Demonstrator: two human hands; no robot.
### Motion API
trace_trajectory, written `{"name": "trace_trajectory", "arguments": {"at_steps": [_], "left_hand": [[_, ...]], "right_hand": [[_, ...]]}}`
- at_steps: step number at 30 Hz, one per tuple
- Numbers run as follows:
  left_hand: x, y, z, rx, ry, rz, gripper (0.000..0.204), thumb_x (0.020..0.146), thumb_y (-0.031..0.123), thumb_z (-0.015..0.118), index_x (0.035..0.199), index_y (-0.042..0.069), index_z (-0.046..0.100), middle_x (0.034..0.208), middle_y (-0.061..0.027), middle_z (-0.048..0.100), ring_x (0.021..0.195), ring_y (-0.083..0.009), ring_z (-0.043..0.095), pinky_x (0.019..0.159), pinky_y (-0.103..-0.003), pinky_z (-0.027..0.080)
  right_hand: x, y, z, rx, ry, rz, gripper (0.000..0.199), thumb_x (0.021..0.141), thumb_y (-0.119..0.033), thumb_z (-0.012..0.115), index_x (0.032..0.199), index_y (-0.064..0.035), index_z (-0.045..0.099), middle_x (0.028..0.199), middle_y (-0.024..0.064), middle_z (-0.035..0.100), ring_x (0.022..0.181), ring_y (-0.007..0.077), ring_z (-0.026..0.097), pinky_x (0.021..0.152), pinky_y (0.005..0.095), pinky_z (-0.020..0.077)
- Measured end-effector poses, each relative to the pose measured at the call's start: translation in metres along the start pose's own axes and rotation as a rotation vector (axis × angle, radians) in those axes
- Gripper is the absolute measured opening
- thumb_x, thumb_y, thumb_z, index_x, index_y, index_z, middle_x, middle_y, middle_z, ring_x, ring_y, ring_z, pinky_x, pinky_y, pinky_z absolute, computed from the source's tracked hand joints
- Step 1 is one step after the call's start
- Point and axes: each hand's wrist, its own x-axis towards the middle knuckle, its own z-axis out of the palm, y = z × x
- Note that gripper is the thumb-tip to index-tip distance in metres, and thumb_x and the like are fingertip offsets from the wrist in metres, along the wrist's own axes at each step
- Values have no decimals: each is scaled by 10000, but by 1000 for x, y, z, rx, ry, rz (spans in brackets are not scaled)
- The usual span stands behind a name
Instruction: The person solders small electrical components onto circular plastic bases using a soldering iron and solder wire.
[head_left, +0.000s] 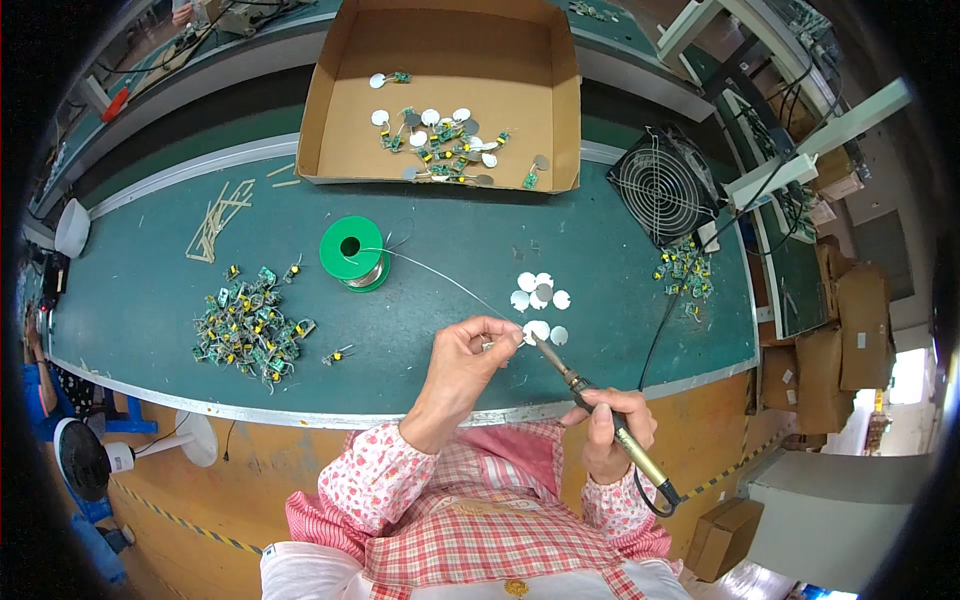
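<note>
White disc (pixel 537 328) near the tip of a soldering iron (pixel 572 381).
A slip of the iron could burn the left hand (pixel 462 362), since it pinches thin solder wire (pixel 450 279) close to the presumably hot end. The disc lies on the tabletop (pixel 600 245), just right of the left hand and ahead-left of the right hand (pixel 615 430), which wraps the iron's handle.

Red-checked apron (pixel 460 552), white sleeves (pixel 375 478) printed red
</note>
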Motion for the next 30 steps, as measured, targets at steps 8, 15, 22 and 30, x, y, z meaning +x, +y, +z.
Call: {"name": "trace_trajectory", "arguments": {"at_steps": [8, 15, 22, 30], "left_hand": [[-1, 0, -2, 20, 13, 3, 148, 837, 128, 674, 909, -1, 665, 772, -1, 623, 654, -51, 508, 617, -195, 416], [-2, 2, -2, 25, 9, -1, 146, 836, 124, 671, 908, -3, 666, 762, -1, 622, 652, -51, 507, 612, -194, 413], [-3, 3, -1, 12, 7, -4, 135, 832, 105, 666, 899, -12, 665, 750, 0, 615, 642, -50, 499, 603, -192, 406], [-7, 7, -3, 15, 12, -10, 126, 823, 93, 668, 894, -12, 664, 742, 7, 611, 631, -48, 495, 603, -188, 403]], "right_hand": [[2, 0, 6, -3, 14, 16, 118, 866, -118, 549, 878, -11, 596, 588, 70, 639, 518, 138, 649, 473, 244, 485], [3, 0, 4, -36, -72, -1, 147, 875, -96, 503, 872, 44, 547, 710, 148, 635, 520, 199, 645, 473, 261, 504], [5, 0, 5, -102, -109, -130, 148, 874, -102, 512, 872, 38, 561, 634, 122, 631, 476, 173, 629, 437, 247, 469], [-6, 2, 11, 122, 127, 45, 160, 883, -80, 556, 1002, 25, 570, 719, 112, 662, 610, 177, 664, 538, 272, 518]]}}
